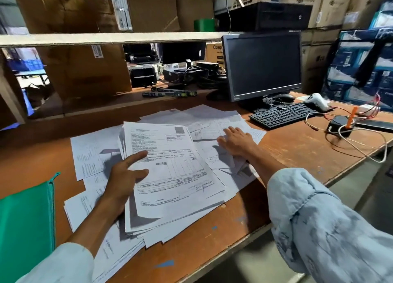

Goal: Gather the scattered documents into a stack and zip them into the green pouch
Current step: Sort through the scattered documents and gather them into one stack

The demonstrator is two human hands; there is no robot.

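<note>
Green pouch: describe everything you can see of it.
The green pouch lies flat on the wooden desk at near left, cut off by the picture's left edge. It looks like smooth fabric, with a teal zipper along its right edge. Whether it is zipped is unclear. Bare desk separates it from the papers.

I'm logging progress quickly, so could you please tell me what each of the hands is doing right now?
The left hand grips the document stack.
The right hand is open, flat on the loose sheets.
</note>
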